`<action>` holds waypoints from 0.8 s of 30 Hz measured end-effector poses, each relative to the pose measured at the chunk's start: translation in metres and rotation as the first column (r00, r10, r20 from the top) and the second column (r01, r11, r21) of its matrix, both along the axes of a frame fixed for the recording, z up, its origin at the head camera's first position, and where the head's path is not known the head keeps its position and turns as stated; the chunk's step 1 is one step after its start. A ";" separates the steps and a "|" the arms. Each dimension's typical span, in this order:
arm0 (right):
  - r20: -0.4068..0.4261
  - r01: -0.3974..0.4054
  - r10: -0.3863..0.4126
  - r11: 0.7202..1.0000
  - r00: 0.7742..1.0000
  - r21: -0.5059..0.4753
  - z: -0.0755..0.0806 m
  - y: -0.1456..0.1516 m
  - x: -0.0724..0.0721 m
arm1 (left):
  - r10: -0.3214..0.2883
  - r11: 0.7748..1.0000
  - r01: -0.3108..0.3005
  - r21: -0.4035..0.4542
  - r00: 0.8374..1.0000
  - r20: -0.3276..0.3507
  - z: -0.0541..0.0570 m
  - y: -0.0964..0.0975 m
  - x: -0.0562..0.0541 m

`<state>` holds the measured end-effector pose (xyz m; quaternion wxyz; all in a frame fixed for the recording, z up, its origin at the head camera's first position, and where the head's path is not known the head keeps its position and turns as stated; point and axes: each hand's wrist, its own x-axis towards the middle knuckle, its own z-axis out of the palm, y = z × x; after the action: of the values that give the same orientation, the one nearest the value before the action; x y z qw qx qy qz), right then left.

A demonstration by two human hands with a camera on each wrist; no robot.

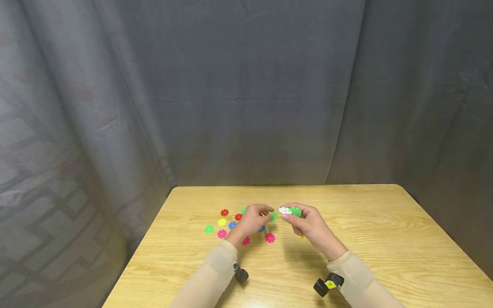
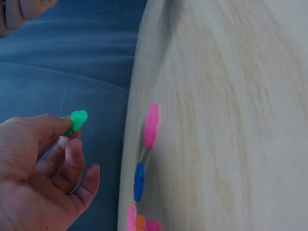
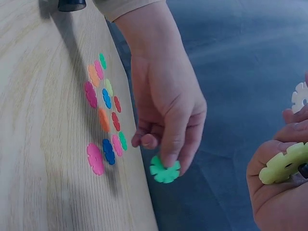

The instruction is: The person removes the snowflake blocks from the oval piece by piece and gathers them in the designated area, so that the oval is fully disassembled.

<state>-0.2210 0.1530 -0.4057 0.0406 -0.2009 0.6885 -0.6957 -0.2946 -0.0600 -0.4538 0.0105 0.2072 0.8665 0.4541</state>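
Note:
Above the table my left hand (image 1: 252,220) pinches a green notched plastic disc (image 3: 165,170) between thumb and forefinger. To its right, my right hand (image 1: 316,226) grips a white notched disc (image 1: 284,210) and a green one (image 1: 295,211) that look joined edge to edge. A yellow notched disc (image 3: 284,166) also shows at the right hand in the right wrist view, partly out of frame. The discs of the two hands are close but apart. How the yellow one connects to the others is hidden by the fingers.
Several loose notched discs lie flat on the wooden table (image 1: 385,239), left of and beneath the left hand. Among them are a red disc (image 1: 224,212), a yellow disc (image 1: 222,222) and a pink disc (image 1: 270,238). Grey curtains (image 1: 246,94) hang behind the table.

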 end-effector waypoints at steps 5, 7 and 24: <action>-0.003 -0.004 0.004 1.000 1.000 0.010 -0.002 0.000 -0.001 | -0.018 1.000 0.020 -0.023 0.996 0.083 -0.007 0.000 -0.004; 0.003 -0.001 0.001 1.000 1.000 0.013 -0.002 0.000 -0.001 | -0.018 0.999 0.022 -0.038 0.994 0.105 -0.009 0.000 -0.006; 0.002 -0.002 0.002 1.000 1.000 0.022 -0.003 0.000 -0.001 | 0.025 0.985 -0.007 -0.170 0.994 0.104 -0.020 -0.001 -0.013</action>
<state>-0.2225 0.1526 -0.4091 0.0444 -0.2005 0.6959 -0.6882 -0.3074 -0.0607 -0.4735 0.0704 0.1745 0.9017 0.3893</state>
